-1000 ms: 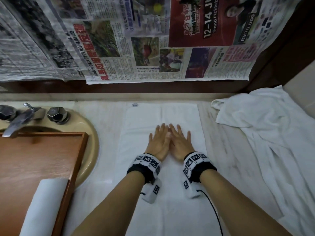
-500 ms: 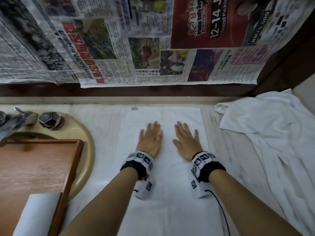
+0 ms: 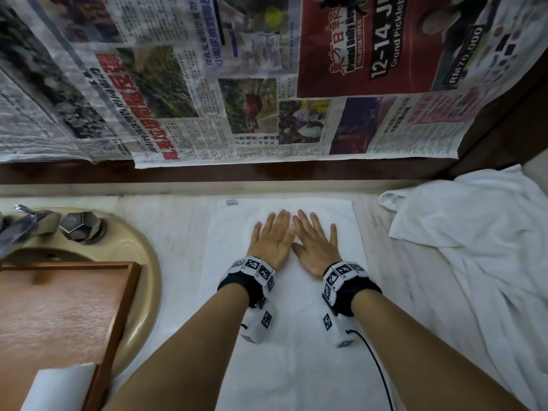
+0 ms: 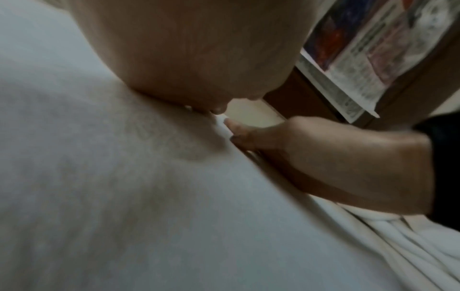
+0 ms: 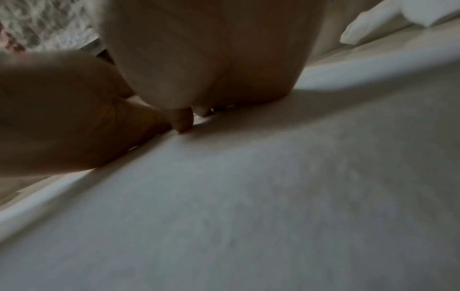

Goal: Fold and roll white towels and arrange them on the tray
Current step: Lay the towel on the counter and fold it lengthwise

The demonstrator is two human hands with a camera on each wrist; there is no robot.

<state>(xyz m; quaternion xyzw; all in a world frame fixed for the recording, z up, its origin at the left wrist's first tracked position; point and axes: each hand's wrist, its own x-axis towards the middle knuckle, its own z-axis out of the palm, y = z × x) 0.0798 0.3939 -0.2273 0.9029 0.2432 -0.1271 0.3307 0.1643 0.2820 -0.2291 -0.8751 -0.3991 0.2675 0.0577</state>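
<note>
A white towel (image 3: pixel 284 360) lies folded into a long strip on the marble counter, running from the back wall toward me. Both hands press flat on its far part, fingers straight. My left hand (image 3: pixel 271 238) and right hand (image 3: pixel 315 240) lie side by side, index fingers nearly touching. The wrist views show each palm (image 4: pixel 199 49) (image 5: pixel 211 49) down on the towel (image 4: pixel 149 196) (image 5: pixel 273 196), with the other hand beside it. A wooden tray (image 3: pixel 112 321) sits over the sink at left. One rolled white towel (image 3: pixel 56 387) lies at the tray's near end.
A loose heap of white towels (image 3: pixel 480 262) covers the counter at right. The beige sink (image 3: pixel 148 262) with tap (image 3: pixel 20 229) and knob (image 3: pixel 80 225) is at left. Newspaper sheets (image 3: pixel 237 84) hang on the back wall.
The hands were together, slid apart across the towel half a second ago, and have now come back together further toward the wall.
</note>
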